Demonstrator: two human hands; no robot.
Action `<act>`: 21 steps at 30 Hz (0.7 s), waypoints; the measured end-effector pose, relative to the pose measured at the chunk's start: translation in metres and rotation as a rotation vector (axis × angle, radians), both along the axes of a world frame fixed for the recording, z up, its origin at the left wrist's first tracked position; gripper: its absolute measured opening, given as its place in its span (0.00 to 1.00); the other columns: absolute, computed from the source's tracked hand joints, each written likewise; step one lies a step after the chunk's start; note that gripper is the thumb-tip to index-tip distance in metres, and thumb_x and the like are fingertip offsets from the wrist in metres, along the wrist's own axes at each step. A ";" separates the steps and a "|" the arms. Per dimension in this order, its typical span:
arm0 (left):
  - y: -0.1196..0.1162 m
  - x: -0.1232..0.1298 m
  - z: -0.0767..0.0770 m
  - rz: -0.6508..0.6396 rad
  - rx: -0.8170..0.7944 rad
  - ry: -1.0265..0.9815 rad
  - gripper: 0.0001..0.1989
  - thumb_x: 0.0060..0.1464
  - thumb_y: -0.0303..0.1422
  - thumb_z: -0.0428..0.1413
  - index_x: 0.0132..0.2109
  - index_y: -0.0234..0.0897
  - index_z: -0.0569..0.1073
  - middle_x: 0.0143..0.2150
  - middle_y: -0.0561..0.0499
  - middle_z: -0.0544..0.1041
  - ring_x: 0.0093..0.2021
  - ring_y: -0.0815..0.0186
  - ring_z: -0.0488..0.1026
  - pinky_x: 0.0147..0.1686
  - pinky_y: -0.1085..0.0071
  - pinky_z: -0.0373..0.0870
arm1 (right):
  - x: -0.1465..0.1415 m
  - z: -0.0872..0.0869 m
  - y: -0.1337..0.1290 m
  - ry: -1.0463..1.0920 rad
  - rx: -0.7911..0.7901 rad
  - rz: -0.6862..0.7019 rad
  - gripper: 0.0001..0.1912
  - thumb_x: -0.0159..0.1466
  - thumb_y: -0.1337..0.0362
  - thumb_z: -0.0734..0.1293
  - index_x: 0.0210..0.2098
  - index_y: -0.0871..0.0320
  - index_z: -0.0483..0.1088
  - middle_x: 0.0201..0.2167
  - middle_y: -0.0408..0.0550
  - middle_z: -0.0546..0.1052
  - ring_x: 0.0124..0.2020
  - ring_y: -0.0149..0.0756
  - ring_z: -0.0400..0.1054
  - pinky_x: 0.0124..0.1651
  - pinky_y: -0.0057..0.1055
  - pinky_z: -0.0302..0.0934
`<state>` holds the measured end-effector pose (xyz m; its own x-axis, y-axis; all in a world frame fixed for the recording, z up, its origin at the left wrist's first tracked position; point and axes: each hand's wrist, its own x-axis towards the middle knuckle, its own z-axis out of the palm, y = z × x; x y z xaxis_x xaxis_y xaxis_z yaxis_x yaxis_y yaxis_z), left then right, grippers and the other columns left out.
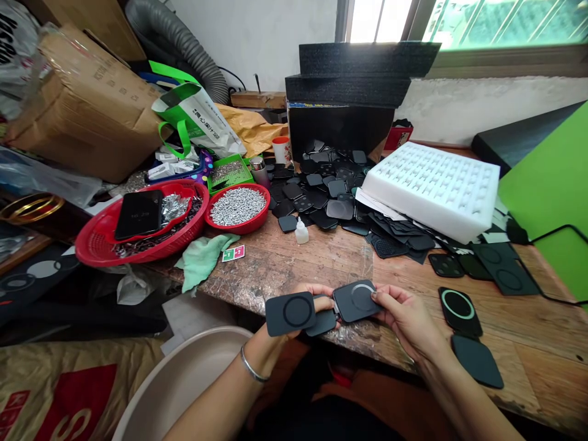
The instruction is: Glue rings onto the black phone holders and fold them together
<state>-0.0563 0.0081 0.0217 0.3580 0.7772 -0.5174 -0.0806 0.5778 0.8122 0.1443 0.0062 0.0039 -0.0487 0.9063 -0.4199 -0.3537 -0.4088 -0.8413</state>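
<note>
Over the front edge of the wooden table, both my hands hold a folding wireless charger [356, 300] made of dark grey hinged pads. My left hand [316, 294] grips it from behind around the middle pad, thumb across the front; the left pad [290, 313] bears a black ring and covers some fingers. My right hand [399, 309] pinches the outer edge of the right pad, which shows a lighter ring. To the right on the table lie a black pad with a pale ring [458, 311] and a plain dark pad [478, 361] below it.
Loose black pads [321, 190] are heaped at the back. A white foam tray [432, 184] stands right of them. Left are a red basin of metal pins [239, 207], a red basket [138, 257] and a green cloth [202, 260]. A small dropper bottle [301, 233] stands mid-table.
</note>
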 end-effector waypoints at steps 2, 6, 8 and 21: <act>0.000 -0.001 -0.002 -0.004 -0.001 -0.012 0.12 0.46 0.34 0.60 0.39 0.33 0.77 0.29 0.44 0.78 0.27 0.63 0.75 0.29 0.69 0.72 | 0.000 -0.001 0.000 0.011 0.009 0.004 0.14 0.48 0.61 0.76 0.19 0.61 0.69 0.38 0.48 0.75 0.33 0.33 0.69 0.37 0.30 0.69; 0.000 -0.001 -0.006 -0.009 0.003 -0.029 0.11 0.48 0.32 0.59 0.39 0.33 0.77 0.30 0.44 0.78 0.27 0.64 0.75 0.30 0.69 0.72 | 0.001 -0.003 0.001 0.008 0.019 -0.003 0.14 0.48 0.60 0.76 0.19 0.61 0.69 0.38 0.48 0.75 0.33 0.33 0.69 0.36 0.31 0.69; 0.000 -0.001 -0.006 -0.015 0.012 -0.042 0.10 0.48 0.32 0.59 0.39 0.33 0.77 0.30 0.44 0.78 0.27 0.64 0.75 0.30 0.70 0.72 | 0.002 -0.003 0.001 -0.003 0.017 -0.006 0.15 0.47 0.60 0.77 0.19 0.61 0.69 0.38 0.48 0.75 0.33 0.33 0.69 0.36 0.31 0.69; 0.001 0.004 -0.006 0.004 -0.012 0.009 0.16 0.45 0.35 0.62 0.42 0.33 0.78 0.30 0.45 0.79 0.27 0.62 0.75 0.29 0.69 0.72 | 0.004 -0.003 0.001 -0.024 0.015 -0.003 0.16 0.45 0.58 0.77 0.19 0.60 0.69 0.38 0.49 0.76 0.33 0.35 0.69 0.35 0.32 0.68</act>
